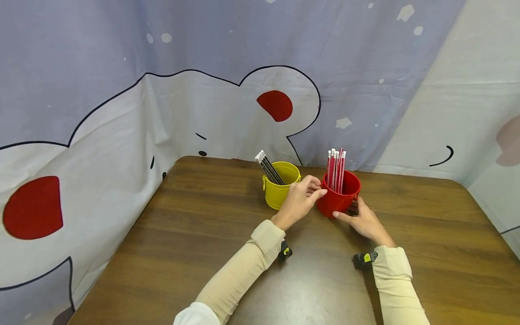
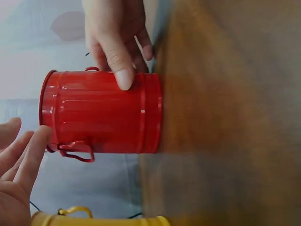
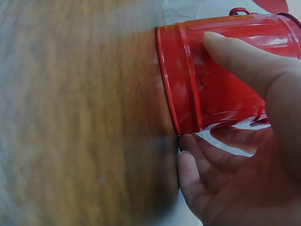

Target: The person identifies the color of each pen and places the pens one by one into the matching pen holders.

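A small red metal bucket (image 1: 339, 201) stands upright on the table, with several red pencils (image 1: 335, 169) in it, white ends up. My right hand (image 1: 365, 221) holds the bucket low on its right side. In the right wrist view its thumb (image 3: 230, 49) lies on the red wall and the other fingers bend along the side. Near the rim on the left is my left hand (image 1: 301, 198), its fingers loosely bent and holding nothing. One fingertip appears to touch the rim in the left wrist view. The pencils' lower ends are hidden inside the bucket.
Just left of the red bucket stands a yellow bucket (image 1: 276, 194) with several black pencils (image 1: 271, 170) leaning left in it. Both are near the back of the brown wooden table (image 1: 211, 198). A patterned cloth (image 1: 203, 113) hangs behind the table and along its left.
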Motion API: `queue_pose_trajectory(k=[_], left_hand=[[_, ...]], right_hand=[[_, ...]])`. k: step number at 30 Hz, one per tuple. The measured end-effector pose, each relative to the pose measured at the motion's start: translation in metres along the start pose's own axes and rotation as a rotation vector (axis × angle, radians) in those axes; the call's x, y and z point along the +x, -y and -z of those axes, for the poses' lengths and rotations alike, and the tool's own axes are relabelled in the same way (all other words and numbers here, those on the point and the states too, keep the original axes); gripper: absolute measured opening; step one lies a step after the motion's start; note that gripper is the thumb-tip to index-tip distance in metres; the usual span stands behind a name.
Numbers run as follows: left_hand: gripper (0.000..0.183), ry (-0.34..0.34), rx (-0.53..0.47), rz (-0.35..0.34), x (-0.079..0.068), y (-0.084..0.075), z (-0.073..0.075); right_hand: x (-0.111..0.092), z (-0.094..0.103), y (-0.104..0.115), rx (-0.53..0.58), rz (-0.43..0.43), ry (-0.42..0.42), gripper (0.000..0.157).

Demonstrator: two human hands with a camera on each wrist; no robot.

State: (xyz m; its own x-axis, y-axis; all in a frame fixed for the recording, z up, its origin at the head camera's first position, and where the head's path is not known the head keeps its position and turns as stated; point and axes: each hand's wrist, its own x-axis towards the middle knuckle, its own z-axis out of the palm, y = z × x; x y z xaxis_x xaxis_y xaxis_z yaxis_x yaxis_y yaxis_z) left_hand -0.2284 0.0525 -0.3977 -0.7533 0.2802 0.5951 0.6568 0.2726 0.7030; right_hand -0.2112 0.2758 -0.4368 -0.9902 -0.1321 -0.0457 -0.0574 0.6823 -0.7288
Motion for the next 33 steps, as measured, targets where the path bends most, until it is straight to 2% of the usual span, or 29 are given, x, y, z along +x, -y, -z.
queue_pose_trajectory(k=[7, 10, 16, 20, 24, 29, 33], left_hand=[[0.023, 0.028, -0.036, 0.017, -0.030, 0.007, 0.004], [0.022, 0.026, -0.058, 0.029, -0.037, 0.011, 0.006], [0.025, 0.033, -0.082, 0.084, -0.041, 0.016, 0.009], [0.025, 0.037, -0.058, 0.129, -0.045, 0.019, 0.009], [0.026, 0.059, -0.040, 0.143, -0.045, 0.021, 0.007], [0.029, 0.118, -0.009, 0.171, -0.042, 0.022, 0.010], [0.023, 0.199, 0.000, 0.208, -0.041, 0.020, 0.019]], right_hand=[[0.001, -0.002, -0.003, 0.023, 0.002, 0.002, 0.090], [0.001, -0.001, -0.003, 0.027, 0.001, 0.008, 0.091], [0.002, 0.001, -0.001, 0.031, 0.004, 0.005, 0.090], [-0.001, 0.002, -0.002, 0.029, 0.004, 0.018, 0.091], [-0.004, 0.006, -0.003, 0.020, 0.005, 0.024, 0.091], [-0.005, 0.011, -0.004, 0.016, 0.022, 0.023, 0.089], [-0.006, 0.018, -0.006, 0.024, 0.030, 0.006, 0.083]])
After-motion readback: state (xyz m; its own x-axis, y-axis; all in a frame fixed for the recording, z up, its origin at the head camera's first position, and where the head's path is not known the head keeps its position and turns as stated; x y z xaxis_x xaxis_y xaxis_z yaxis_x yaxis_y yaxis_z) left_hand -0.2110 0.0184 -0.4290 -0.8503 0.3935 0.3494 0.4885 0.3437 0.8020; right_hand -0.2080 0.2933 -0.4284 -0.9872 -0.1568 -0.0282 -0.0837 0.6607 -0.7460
